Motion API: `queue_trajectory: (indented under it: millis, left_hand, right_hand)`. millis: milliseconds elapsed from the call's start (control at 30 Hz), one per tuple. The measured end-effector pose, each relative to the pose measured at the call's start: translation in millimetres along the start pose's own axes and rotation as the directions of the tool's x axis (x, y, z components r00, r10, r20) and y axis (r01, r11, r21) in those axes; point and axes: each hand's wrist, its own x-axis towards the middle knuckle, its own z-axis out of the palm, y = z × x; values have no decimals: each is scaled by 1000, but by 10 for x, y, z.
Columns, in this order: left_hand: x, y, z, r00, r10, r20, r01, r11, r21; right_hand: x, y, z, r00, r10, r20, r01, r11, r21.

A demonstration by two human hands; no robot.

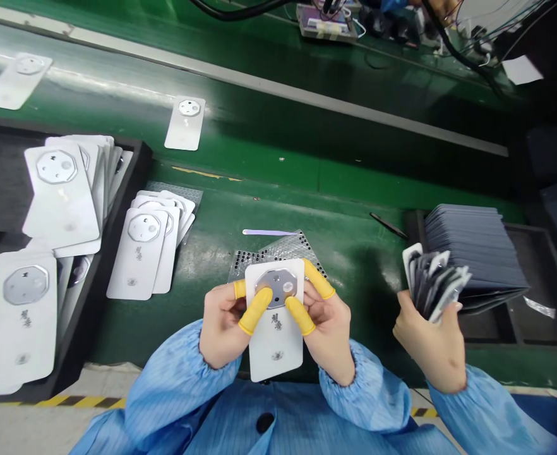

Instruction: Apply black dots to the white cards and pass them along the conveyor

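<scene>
A white rounded panel [276,341] with a silver octagonal plate, dark printed characters and a small emblem is held upright before my chest. My left hand [226,325] grips its left edge, the thumb pressing the octagonal plate. On the other side my right hand [328,325] holds the right edge, its thumb near the plate's lower right. Both hands wear yellow finger cots on thumb and index finger. Just behind the panel lie clear sheets of small black dots [307,249], partly hidden, and a thin lilac strip [269,232].
At left, a black tray [141,158] holds stacked white panels; another pile [134,253] stands beside it. Single panels [185,123] lie farther back. At right, a co-worker's hand [432,344] grips a bundle of panels near a tray of dark grey sheets [472,253]. A black pen-like tool [387,224] lies nearby.
</scene>
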Motion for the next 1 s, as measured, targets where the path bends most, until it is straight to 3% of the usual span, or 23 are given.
queue_trajectory:
  millis: [100,267,467,667,767,900,1000]
  left_hand:
    - [16,-19,48,999,-21,-27,21,1000,-8]
    - [38,0,71,997,-14,75,11,999,44]
    - [61,44,80,989,47,139,-42,998,-41]
    - [80,-63,47,998,-37,60,30,994,110]
    - [86,-142,71,998,-56,-13,57,991,122]
    - [126,-261,165,992,-123,4,121,982,142]
    - [139,-315,132,986,-154,61,143,978,153]
  right_hand:
    - [52,-4,-11,998,58,5,-58,998,4]
    - [115,3,-50,998,38,-53,-44,992,-116]
    - [90,43,-52,984,-10,-179,-30,975,-219]
    - [164,44,-166,989,143,33,-143,990,-13]
    - [158,107,-179,982,180,62,-181,984,6]
    - [148,188,-145,983,175,-46,-177,984,-31]
    - [147,144,-371,977,143,-160,-167,975,-144]
